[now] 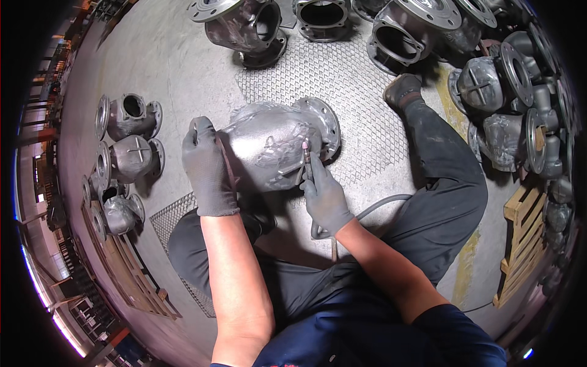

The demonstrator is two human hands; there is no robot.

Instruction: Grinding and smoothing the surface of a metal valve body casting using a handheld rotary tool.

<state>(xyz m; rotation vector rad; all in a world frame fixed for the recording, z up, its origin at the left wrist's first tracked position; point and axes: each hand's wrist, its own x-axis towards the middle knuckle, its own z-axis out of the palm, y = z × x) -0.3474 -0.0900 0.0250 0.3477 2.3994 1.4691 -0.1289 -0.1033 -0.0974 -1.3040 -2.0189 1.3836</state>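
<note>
A large grey metal valve body (260, 144) lies on its side on the floor between my legs. Its round bolt-hole flange (324, 125) faces right, and rough patches mark the casting's surface. My left hand (211, 165), in a grey glove, is closed over the rim at the casting's left end. In my gloved right hand (325, 199) is a slim die grinder (308, 170) with a small pink tip. That tip is over the rough area near the flange; whether it touches the metal I cannot tell. A grey hose (382, 203) runs behind my right wrist.
Expanded-metal mesh (361, 137) covers the floor beyond the casting. More valve bodies (244, 30) stand at the far side. Others stand at left (131, 156) and right (483, 85). Wooden pallets lie at left (134, 275) and right (520, 238). My right leg (449, 165) stretches forward.
</note>
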